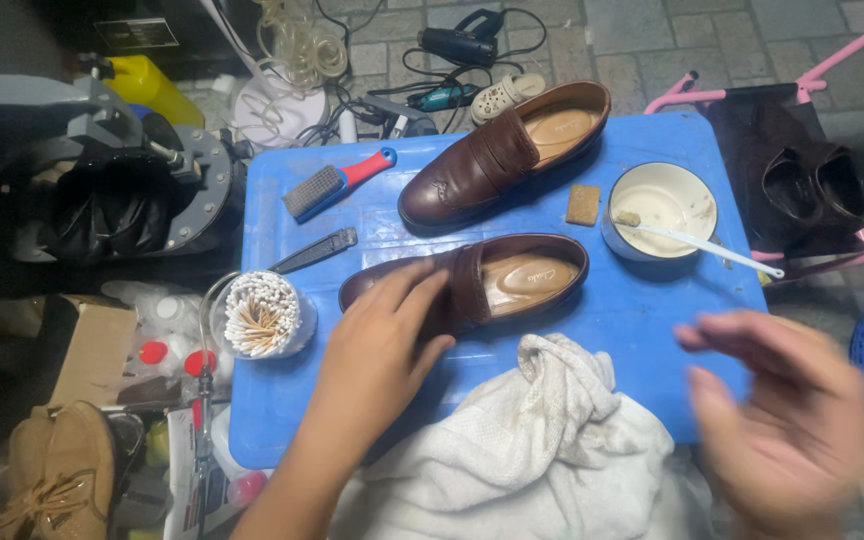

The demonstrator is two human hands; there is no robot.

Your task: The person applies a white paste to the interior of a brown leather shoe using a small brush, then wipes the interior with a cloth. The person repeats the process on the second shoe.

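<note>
left hand (377, 345) on brown loafer (467, 282) (flat)

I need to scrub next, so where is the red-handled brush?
The red-handled brush lies at the blue table's far left, beside the farther brown shoe.

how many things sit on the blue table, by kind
brown loafers: 2
brushes: 2
white bowl: 1
cotton swab container: 1
tan sponge: 1
white cloth: 1
total: 8
</note>
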